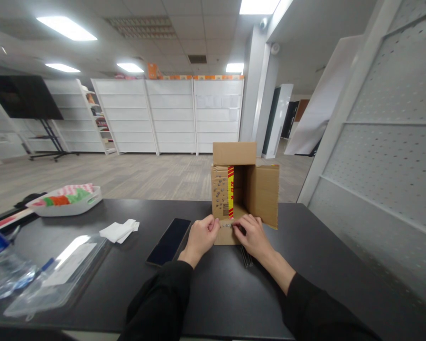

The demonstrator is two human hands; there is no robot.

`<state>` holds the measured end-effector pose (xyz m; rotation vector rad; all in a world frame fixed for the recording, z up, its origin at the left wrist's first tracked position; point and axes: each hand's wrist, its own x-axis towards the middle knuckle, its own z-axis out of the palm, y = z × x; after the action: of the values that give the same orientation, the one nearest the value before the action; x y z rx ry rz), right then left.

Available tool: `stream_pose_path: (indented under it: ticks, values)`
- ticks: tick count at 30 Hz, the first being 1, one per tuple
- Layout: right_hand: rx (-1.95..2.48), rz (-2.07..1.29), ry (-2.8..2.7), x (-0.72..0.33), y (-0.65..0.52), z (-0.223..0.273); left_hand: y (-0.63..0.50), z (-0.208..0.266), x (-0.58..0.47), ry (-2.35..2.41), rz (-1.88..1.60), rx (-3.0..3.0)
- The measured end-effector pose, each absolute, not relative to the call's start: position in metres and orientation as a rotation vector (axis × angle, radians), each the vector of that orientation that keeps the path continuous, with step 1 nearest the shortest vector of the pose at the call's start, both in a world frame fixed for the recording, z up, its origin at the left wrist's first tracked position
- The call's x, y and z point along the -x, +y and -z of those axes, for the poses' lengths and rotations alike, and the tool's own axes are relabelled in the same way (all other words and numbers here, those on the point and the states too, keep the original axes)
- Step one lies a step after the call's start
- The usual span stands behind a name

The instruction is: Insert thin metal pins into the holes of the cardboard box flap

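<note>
An open cardboard box [267,189] stands on its side on the dark table, its opening facing me and its flaps spread. Small grey round pieces dot the left flap [220,187], beside yellow-and-red tape [230,192]. More small shiny pieces [227,226] lie in a row on the lower flap [227,237]. My left hand [203,237] is closed at that flap's left side; what its fingers pinch, if anything, is hidden. On the right side, my right hand [251,234] has its fingertips pressed together over the row, on something too small to name. Thin dark strips [246,257] lie below it.
A black phone [168,241] lies left of my left hand. Farther left are folded white tissues [119,230], a clear plastic case [62,274], a water bottle [3,265] and a white tray [66,208] of colourful items. A perforated panel [383,156] rises at the right.
</note>
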<state>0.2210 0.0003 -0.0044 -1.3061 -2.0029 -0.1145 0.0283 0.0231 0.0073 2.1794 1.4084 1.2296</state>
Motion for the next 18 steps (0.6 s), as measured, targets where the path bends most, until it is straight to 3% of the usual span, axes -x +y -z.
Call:
stream_pose_path:
  ticks: [18]
  values:
    - [1.345, 0.051, -2.011, -0.2217, -0.0010, 0.0028, 0.0247, -0.0049, -0.0282, 1.419, -1.237, -2.201]
